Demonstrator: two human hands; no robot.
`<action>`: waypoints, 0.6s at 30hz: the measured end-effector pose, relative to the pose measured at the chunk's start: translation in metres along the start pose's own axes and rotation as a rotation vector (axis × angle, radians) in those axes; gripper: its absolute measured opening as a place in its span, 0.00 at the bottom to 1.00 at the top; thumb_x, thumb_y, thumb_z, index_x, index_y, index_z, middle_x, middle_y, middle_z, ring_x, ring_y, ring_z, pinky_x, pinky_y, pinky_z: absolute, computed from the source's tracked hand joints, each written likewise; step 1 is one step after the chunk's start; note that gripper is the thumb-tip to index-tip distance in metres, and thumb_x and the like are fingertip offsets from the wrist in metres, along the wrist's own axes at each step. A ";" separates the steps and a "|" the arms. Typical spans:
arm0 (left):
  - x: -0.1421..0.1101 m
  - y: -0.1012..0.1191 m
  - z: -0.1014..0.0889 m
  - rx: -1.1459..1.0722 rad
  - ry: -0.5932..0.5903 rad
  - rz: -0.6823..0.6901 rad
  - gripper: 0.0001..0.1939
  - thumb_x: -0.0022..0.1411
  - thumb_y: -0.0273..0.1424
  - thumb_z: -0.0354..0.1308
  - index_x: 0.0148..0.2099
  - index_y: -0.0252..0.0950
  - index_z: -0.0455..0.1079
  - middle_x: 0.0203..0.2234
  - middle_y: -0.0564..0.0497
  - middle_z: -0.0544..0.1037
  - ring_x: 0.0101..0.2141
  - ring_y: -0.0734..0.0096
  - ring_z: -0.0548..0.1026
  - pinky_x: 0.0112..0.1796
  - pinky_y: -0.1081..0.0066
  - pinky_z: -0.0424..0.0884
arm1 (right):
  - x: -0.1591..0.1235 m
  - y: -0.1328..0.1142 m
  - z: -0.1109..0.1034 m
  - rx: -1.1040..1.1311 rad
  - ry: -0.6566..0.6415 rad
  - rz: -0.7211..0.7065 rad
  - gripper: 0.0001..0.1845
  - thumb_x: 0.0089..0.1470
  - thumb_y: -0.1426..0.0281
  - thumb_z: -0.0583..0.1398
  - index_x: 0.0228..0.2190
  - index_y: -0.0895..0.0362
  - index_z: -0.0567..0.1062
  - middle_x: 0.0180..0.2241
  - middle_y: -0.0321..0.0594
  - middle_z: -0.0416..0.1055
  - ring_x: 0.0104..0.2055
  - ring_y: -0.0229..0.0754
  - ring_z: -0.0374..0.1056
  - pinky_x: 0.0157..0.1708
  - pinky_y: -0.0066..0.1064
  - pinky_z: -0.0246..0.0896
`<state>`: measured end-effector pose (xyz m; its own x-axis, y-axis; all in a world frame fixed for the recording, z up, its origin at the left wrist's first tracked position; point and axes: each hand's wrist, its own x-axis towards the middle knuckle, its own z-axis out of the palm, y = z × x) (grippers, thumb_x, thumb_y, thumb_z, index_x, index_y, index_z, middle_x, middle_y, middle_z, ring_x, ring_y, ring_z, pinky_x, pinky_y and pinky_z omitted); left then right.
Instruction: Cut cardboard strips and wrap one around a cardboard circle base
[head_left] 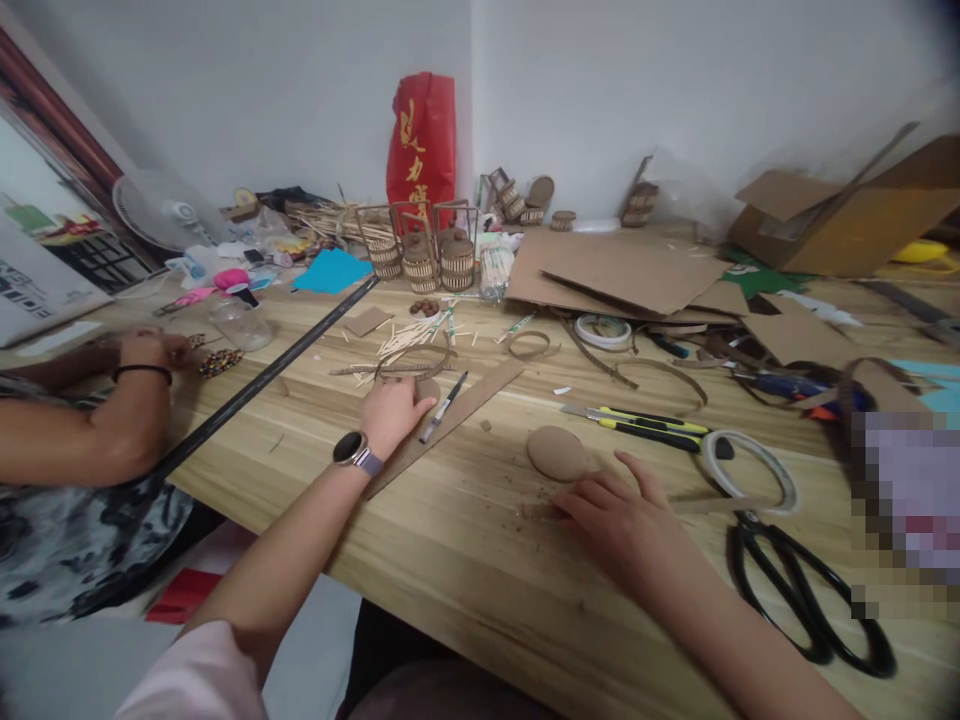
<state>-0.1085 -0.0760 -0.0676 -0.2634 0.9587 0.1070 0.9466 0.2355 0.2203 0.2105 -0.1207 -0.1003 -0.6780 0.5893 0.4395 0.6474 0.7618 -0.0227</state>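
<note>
My left hand (394, 412), with a watch on its wrist, reaches over the middle of the table. Its thumb stands apart; a small brown disc (427, 387) shows beside the fingers, which are partly hidden. A pen (444, 406) lies right of it, by a long pointed cardboard piece (480, 400). My right hand (615, 500) is palm down, one finger raised apart and the others on or just over a thin brown strip (536, 511). Whether they grip the strip is unclear. An oval cardboard disc (556, 452) lies just beyond these fingertips.
Right of me lie a yellow-black utility knife (652, 425), a tape roll (784, 470) and black scissors (810, 590). Small wooden buckets (457, 258), thin sticks (412, 338) and cardboard sheets (615, 270) stand or lie farther back. Another person's arm (97, 425) rests at left.
</note>
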 end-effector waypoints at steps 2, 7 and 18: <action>0.007 0.001 0.000 -0.057 -0.008 -0.028 0.14 0.57 0.40 0.64 0.37 0.35 0.71 0.38 0.39 0.77 0.45 0.49 0.73 0.46 0.60 0.66 | 0.000 0.000 -0.001 -0.003 -0.006 -0.004 0.10 0.56 0.77 0.61 0.31 0.49 0.78 0.27 0.30 0.76 0.35 0.41 0.71 0.60 0.46 0.42; 0.015 -0.005 -0.007 -0.284 -0.035 -0.062 0.26 0.50 0.28 0.67 0.51 0.33 0.66 0.48 0.40 0.74 0.47 0.54 0.73 0.47 0.62 0.67 | -0.002 0.002 -0.006 -0.024 -0.057 -0.007 0.12 0.56 0.79 0.60 0.31 0.49 0.78 0.27 0.30 0.74 0.34 0.40 0.72 0.61 0.48 0.43; -0.017 0.022 -0.041 -1.114 -0.398 0.037 0.22 0.51 0.41 0.66 0.44 0.32 0.73 0.37 0.44 0.81 0.40 0.60 0.78 0.42 0.65 0.72 | -0.001 0.007 -0.013 -0.062 -0.148 0.011 0.12 0.55 0.78 0.60 0.30 0.49 0.79 0.26 0.31 0.75 0.32 0.40 0.72 0.63 0.51 0.40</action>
<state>-0.0912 -0.0935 -0.0249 0.0238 0.9905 -0.1356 0.2167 0.1273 0.9679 0.2199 -0.1198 -0.0893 -0.7116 0.6340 0.3027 0.6722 0.7397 0.0310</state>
